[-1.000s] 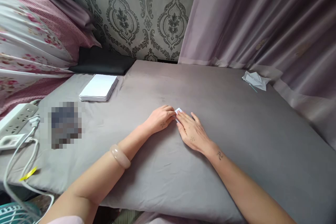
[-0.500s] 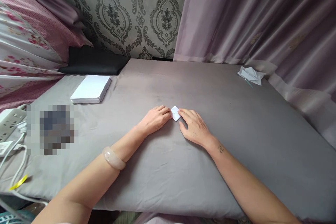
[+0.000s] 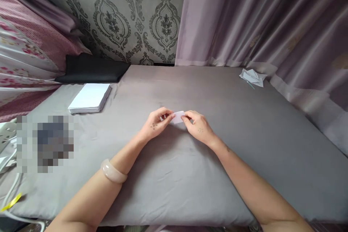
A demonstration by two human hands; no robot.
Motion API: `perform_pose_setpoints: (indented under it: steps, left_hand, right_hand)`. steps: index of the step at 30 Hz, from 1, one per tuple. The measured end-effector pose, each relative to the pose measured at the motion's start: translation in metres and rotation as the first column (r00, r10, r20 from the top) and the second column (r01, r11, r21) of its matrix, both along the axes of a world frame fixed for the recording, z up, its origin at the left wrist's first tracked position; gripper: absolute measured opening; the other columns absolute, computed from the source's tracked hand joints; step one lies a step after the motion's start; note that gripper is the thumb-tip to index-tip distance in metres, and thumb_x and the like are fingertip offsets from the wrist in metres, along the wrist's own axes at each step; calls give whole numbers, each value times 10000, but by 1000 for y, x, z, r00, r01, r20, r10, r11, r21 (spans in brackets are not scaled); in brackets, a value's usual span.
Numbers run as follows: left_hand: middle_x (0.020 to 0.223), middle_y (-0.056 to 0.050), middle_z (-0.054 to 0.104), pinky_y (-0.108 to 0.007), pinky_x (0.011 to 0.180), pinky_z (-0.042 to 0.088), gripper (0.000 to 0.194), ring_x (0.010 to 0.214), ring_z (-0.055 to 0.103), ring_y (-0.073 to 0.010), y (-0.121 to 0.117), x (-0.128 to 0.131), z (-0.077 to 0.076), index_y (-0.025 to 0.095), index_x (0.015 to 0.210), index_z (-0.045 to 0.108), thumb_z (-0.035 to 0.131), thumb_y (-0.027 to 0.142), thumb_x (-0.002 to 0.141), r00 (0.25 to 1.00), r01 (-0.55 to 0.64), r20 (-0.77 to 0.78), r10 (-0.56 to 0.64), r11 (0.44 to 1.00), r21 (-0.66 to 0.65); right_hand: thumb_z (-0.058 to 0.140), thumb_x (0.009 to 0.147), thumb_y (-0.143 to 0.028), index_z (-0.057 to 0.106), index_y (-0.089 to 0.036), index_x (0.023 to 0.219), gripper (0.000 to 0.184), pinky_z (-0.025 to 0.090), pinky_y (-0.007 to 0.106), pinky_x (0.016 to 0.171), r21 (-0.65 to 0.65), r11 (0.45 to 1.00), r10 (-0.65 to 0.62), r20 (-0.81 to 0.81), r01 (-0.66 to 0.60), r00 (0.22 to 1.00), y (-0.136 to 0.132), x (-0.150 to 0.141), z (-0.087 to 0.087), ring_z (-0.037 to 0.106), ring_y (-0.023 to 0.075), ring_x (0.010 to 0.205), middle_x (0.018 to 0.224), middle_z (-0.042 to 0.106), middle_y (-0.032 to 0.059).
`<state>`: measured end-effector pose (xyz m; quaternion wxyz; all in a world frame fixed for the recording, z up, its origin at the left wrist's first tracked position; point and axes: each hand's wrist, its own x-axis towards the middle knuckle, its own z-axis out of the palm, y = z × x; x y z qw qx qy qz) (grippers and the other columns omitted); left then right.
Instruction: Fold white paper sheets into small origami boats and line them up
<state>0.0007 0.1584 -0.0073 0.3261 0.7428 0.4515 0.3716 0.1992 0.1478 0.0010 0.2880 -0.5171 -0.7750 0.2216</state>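
Between my two hands is a small piece of folded white paper [image 3: 178,117], tilted up toward me above the grey cloth. My left hand [image 3: 158,123] pinches its left edge between thumb and fingers. On the other side, my right hand [image 3: 198,125] grips the right edge the same way, thumb toward me. The fingers behind the paper are partly hidden. A pale bangle [image 3: 113,171] circles my left forearm.
A stack of white paper [image 3: 89,96] lies at the left, with a black folded item [image 3: 94,69] behind it. Crumpled white paper [image 3: 253,77] rests far right. A blurred-out patch [image 3: 53,141], a white power strip [image 3: 7,132] and cables line the left. Grey cloth [image 3: 217,94] covers the table.
The folded paper lay flat under my fingers, with my right hand spread over it; now both hands pinch it by its sides and hold it tilted up. The view has shifted slightly right.
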Motion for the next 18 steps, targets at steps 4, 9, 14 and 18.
perform_pose_setpoints:
  steps: [4, 9, 14, 18]
  left_hand:
    - [711, -13, 589, -222, 538, 368, 387, 600, 479, -106, -1, -4, 4, 136, 881, 655, 499, 490, 884, 997, 54, 68, -33, 937, -345]
    - [798, -43, 571, -262, 618, 418, 283, 679, 509, -138, 7, -5, -4, 154, 795, 690, 537, 383, 863, 980, -6, -199, -24, 989, -148]
    - [821, -55, 582, -297, 689, 456, 182, 776, 546, -177, 10, -5, -9, 177, 795, 672, 566, 316, 844, 966, 7, -258, -24, 998, -67]
    - [808, -44, 595, -299, 696, 457, 152, 792, 545, -182, 9, -5, -8, 185, 791, 644, 561, 297, 850, 963, 44, -264, -51, 999, -31]
  right_hand:
    - [461, 908, -376, 658, -194, 896, 269, 453, 257, 664, -334, 937, 28, -220, -102, 975, 6, 1, 3, 608, 146, 720, 833, 695, 12]
    - [491, 885, -348, 665, -208, 799, 240, 409, 256, 631, -243, 970, 1, 21, 4, 1000, 10, -1, -7, 552, 135, 666, 744, 632, 1]
    - [550, 861, -266, 661, -222, 805, 133, 405, 258, 696, -147, 989, 10, 100, 5, 995, 11, -1, -11, 548, 144, 788, 843, 604, 11]
    - [551, 865, -264, 654, -226, 814, 121, 409, 255, 686, -126, 991, 48, 78, -38, 996, 12, 2, -14, 550, 143, 790, 828, 607, 4]
